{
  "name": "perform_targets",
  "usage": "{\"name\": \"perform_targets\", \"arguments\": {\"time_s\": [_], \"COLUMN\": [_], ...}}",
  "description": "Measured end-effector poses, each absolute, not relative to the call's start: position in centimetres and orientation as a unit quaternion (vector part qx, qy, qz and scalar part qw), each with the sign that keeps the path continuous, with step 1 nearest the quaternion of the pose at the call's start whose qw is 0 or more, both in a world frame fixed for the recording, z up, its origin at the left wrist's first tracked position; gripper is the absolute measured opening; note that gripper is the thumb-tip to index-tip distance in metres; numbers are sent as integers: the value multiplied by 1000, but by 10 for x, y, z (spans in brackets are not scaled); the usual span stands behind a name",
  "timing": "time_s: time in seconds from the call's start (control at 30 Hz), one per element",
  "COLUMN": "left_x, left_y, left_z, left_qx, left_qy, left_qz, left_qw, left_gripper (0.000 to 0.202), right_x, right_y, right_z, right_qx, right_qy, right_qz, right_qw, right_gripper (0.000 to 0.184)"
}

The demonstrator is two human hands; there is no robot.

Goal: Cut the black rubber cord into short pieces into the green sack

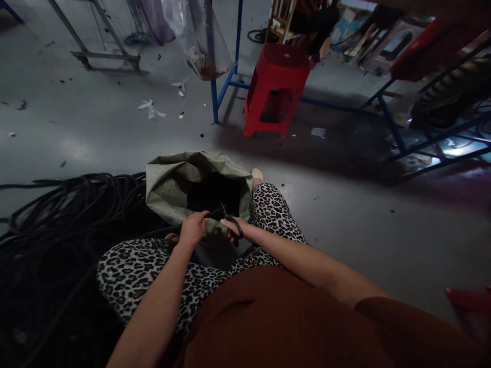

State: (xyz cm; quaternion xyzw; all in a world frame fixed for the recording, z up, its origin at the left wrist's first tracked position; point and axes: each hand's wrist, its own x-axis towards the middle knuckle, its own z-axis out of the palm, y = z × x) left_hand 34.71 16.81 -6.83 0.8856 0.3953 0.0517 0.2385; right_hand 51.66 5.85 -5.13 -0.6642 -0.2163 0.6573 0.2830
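Note:
My left hand (193,228) is closed on a black rubber-like cord (214,212), whose end points right over the mouth of a sack. My right hand (238,227) grips black-handled scissors (240,229), fingers wrapped in the loops. Their blades (223,208) are by the cord's end; whether they touch it I cannot tell. Below both hands the pale green woven sack (163,186) stands with its top folded open between my knees, and dark material inside is too dim to make out. To the left lies a large tangled heap of black cords (88,204).
A red plastic stool (278,66) stands ahead beside a blue metal frame (215,97) with a clear plastic bag (207,51) hung on it. Scraps (151,109) litter the grey floor. A person sits on a wooden chair (282,20) at the back. A metal stand (103,56) is far left.

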Motion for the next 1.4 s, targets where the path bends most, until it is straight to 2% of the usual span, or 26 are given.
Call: {"name": "perform_targets", "arguments": {"time_s": [0.17, 0.47, 0.77, 0.97, 1.4], "left_x": [347, 339, 341, 342, 344], "left_y": [169, 171, 171, 173, 174], "left_z": [-69, -54, -50, -52, -55], "left_qx": [883, 893, 897, 889, 857], "left_qy": [399, 410, 406, 423, 472], "left_qz": [41, -21, -55, -60, 45], "left_qw": [242, 185, 167, 166, 201], "left_gripper": [35, 36, 35, 36, 36], "right_x": [518, 521, 520, 521, 513], "right_y": [58, 60, 58, 60, 54], "right_z": [-53, -50, -51, -47, -61], "right_qx": [-682, -715, -734, -743, -651], "right_qy": [-231, -253, -261, -217, -220], "right_qz": [637, 603, 595, 597, 676], "right_qw": [276, 247, 197, 210, 268], "right_gripper": [31, 20, 23, 24, 25]}}
